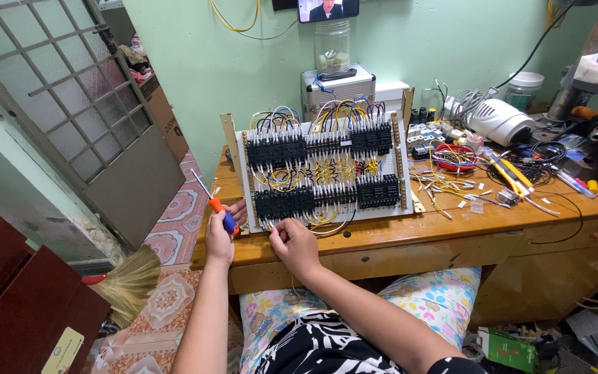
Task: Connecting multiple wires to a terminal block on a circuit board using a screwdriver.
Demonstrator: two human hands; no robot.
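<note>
Floral-print fabric (423, 298) covers my lap under the wooden bench (410, 242). My left hand (220, 235) is closed around an orange-and-blue-handled screwdriver (217, 206), tip up. My right hand (295, 244) pinches yellow wires (327, 220) at the lower edge of the white wiring board with black terminal blocks (323, 170), which leans upright on the bench. Beyond lies loose wire clutter (451, 183).

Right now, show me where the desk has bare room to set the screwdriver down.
Bare wood runs along the desk's front edge, between the wiring panel and the drawer line, right of the right hand. The right side is crowded with loose wires and tools. The left hand holds the screwdriver at the desk's left corner.
</note>
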